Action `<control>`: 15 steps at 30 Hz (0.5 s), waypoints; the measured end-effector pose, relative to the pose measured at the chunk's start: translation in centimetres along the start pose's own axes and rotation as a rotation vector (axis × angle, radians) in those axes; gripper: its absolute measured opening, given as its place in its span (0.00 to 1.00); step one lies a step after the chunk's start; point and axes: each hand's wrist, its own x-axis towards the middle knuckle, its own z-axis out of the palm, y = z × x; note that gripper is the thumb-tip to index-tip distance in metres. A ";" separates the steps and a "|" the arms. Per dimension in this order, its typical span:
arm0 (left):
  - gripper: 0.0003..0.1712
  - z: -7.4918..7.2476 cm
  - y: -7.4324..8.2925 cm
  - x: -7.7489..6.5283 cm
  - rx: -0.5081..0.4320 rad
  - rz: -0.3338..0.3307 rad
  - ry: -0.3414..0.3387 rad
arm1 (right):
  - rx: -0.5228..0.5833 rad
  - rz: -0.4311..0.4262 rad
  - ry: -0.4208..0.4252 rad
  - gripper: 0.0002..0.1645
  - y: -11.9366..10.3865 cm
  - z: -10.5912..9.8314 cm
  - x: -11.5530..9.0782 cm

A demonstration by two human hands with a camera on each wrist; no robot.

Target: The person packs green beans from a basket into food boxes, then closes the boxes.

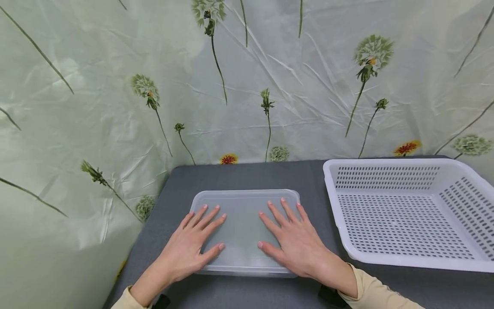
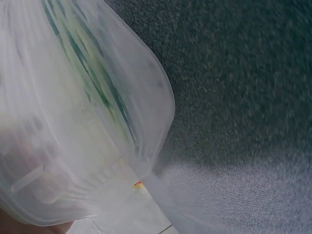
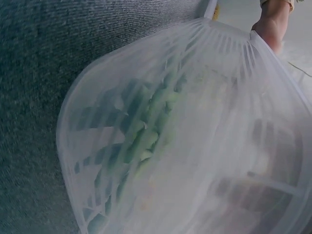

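Note:
A translucent white plastic box with a flat lid (image 1: 241, 234) sits on the grey table. My left hand (image 1: 189, 246) lies palm down, fingers spread, on the lid's left side. On the right side my right hand (image 1: 299, 242) rests the same way, its fingers straight. Neither hand grips anything. Close up in the left wrist view, the box's cloudy wall (image 2: 146, 92) shows green streaks behind it. Through the wall (image 3: 204, 146) in the right wrist view come blurred green and brownish shapes; I cannot tell what they are.
A large white perforated plastic basket (image 1: 393, 223) stands on the table to the right of the box. The grey-covered table (image 1: 247, 174) meets a pale curtain (image 1: 239, 124) printed with dandelions at its back and left edges.

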 end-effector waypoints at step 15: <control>0.38 -4.9 2.3 0.9 -0.082 -0.125 -0.022 | 0.076 0.057 0.108 0.44 -0.7 -5.0 -4.7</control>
